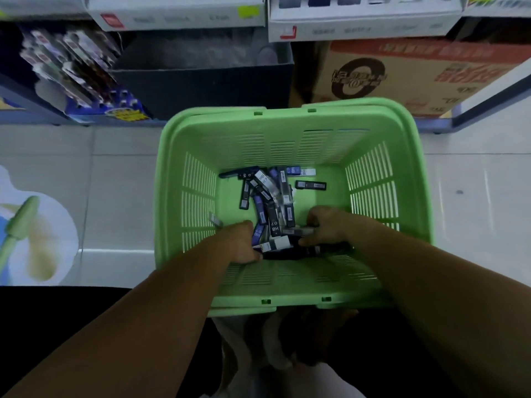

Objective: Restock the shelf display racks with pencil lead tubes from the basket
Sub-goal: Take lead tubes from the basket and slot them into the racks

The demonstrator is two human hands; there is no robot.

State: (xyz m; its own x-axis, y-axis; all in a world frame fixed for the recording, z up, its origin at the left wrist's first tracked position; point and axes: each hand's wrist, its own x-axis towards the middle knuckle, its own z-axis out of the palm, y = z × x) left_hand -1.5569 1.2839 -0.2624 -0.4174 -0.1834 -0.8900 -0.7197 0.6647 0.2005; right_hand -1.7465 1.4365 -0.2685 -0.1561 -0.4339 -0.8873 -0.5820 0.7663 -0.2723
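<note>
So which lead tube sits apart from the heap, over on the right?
The dark tube lying crosswise on bare basket floor, beyond the right hand. It touches no other tube; most others overlap in the heap.

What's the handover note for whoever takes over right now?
Left hand: in the basket, gripping tubes.
Right hand: also in the basket, fingers curled on tubes.
Most tubes lie loose on the basket bottom. The basket is in front of the shelf.
Done: cannot tell, the shelf is blurred.
Left: lift the tubes out and stock the shelf.
</note>
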